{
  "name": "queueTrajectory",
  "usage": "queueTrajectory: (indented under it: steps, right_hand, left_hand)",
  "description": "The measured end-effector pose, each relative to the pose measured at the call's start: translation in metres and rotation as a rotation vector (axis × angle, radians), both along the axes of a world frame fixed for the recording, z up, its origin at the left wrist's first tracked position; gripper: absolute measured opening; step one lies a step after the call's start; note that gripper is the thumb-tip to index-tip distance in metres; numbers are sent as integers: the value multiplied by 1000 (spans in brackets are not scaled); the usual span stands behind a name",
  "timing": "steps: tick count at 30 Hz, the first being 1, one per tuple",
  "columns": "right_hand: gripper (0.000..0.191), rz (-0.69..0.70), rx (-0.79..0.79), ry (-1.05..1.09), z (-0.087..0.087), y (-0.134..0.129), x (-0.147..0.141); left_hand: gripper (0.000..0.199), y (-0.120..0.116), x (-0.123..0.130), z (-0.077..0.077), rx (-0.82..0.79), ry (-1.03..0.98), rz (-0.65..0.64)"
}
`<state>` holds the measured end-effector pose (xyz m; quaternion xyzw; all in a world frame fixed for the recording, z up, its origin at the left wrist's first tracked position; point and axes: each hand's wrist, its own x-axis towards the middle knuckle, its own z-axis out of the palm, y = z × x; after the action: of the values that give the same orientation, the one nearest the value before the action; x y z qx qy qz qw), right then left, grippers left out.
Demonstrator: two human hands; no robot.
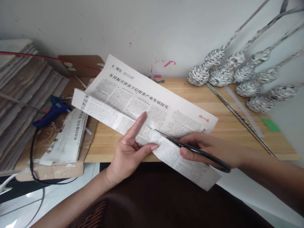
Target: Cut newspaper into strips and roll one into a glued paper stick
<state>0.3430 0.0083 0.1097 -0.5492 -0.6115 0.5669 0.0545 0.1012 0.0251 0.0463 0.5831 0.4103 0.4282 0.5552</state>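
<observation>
From where I sit, what counts is the line of the scissors (200, 152) against the newspaper (161, 117): the blades lie along the seam between sheet and near strip, aimed up-left at the left hand (128, 153), whose outstretched index finger is just beside the tips. The newspaper's long axis slants from upper left to lower right, in front of the person. I see the right hand (211, 150) closed round the black handles, where sheet and strip part at that end; the left hand holds the strip near its middle, thumb and index spread over the paper. The strip's right corner overhangs the front edge of the bench (171, 85). Leftward I mind the glue gun (53, 110); rightward, bare wood runs to a thin rod (232, 110), with woven paper gourds (199, 74) behind
</observation>
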Motion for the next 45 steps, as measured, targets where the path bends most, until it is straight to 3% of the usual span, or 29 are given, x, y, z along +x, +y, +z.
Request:
queueTrajectory:
  steps: [8,33,39,45]
  right_hand:
    - [51,35,-99,105,-6,0,4]
    - [44,-17,-99,83,-13,-4,4]
    - [45,22,-54,-12,-13,-1,15]
    - [46,51,-51,95,-15,-5,12]
  left_hand:
    - [81,1,1,1,-13,21,7]
    - [84,-1,2,-4,-55,-37,-11]
    - [64,13,-13,-9,9,-41,144]
    - [66,13,-18,-5,83,23,182]
